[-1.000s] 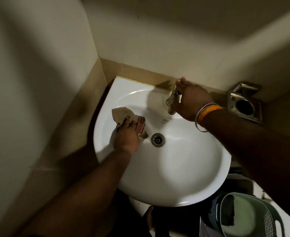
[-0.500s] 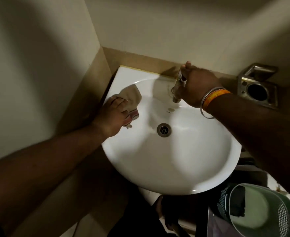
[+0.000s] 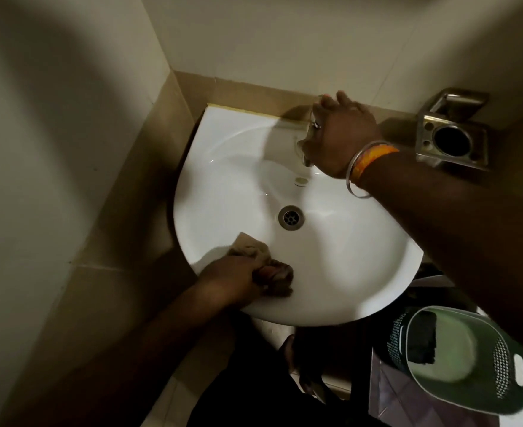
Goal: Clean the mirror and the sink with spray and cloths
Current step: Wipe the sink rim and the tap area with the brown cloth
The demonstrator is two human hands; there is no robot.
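Your left hand (image 3: 232,280) is down at the near-left rim of the white sink (image 3: 346,257), and its fingers (image 3: 272,272) are curled round a bunched tan cloth (image 3: 255,249), holding it against the basin's inner slope. The cloth sits between your knuckles and the drain (image 3: 291,217), apart from the drain itself (this part of the picture is smeared, so the folds are hard to read).

Your right hand (image 3: 343,140) reaches across to the back of the sink, its fingers wrapped over the metal tap (image 3: 305,143); only the tap's left edge and spout show past your hand. Two bangles (image 3: 366,163), one silver and one orange, ring that wrist.

The sink is fixed into a corner, with beige tile below pale wall (image 3: 69,149) on both sides. On the wall to the right of your right hand hangs a steel holder (image 3: 452,140) with a round opening. Below the sink's right side stands a green perforated basket (image 3: 506,374), with something dark inside that you cannot make out. The mirror is out of view.
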